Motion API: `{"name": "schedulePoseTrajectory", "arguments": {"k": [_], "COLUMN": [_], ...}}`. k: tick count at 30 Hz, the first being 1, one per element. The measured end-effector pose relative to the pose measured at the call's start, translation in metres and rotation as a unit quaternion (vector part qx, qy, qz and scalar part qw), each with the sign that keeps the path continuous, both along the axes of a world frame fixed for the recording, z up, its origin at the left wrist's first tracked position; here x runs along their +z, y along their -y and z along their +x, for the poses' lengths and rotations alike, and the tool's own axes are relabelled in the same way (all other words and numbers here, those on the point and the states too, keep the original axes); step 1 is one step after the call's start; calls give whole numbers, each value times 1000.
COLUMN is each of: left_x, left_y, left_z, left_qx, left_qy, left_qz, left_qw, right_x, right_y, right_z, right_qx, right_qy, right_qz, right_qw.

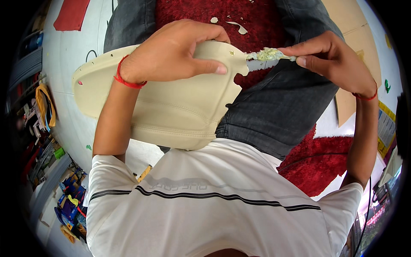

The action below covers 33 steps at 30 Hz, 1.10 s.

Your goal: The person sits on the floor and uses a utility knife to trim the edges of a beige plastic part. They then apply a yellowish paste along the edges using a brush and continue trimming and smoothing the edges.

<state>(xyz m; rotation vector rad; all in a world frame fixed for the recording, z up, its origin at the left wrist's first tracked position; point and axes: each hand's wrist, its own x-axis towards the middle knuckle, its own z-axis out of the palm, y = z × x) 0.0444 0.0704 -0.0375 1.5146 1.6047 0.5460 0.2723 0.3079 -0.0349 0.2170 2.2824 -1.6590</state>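
Observation:
A cream leather-like panel (171, 103) with stitched seams lies over my lap, its right edge ragged and notched. My left hand (173, 51) is closed on the panel's far edge, thumb on the upper face and fingertips hidden behind the rim. To the right, my right hand (332, 62) pinches a narrow strip crusted with lumpy yellowish-green material (267, 54) between thumb and fingers. The strip's left end reaches the panel's upper right corner; I cannot tell whether it is attached there. A small hole shows near that corner.
Beneath my dark jeans (278, 107) lies a red shaggy rug (257, 32) with cream scraps (239, 28) on it. Brown cardboard (349, 43) is at the right, a red piece of cloth (72, 15) at the upper left. Shelves with assorted goods (70, 205) line the left side.

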Motion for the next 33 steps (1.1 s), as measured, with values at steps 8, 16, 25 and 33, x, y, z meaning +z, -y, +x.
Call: {"name": "schedulePoseTrajectory", "arguments": {"k": [8, 16, 25, 33], "left_x": [0, -2, 5, -5], "left_y": [1, 3, 2, 4], "left_z": [0, -6, -4, -5], "left_qx": [8, 17, 26, 32], "left_qy": [6, 20, 14, 49], "left_qz": [-11, 3, 16, 186], "left_qw": [1000, 1000, 999, 981], "right_x": [24, 5, -1, 6], "right_y": [-3, 11, 14, 7], "right_z": [6, 7, 10, 23], "right_qx": [15, -34, -47, -17], "right_qy": [-2, -44, -72, -139], "right_qz": [46, 29, 4, 126], "right_qw": [999, 998, 996, 982]}}
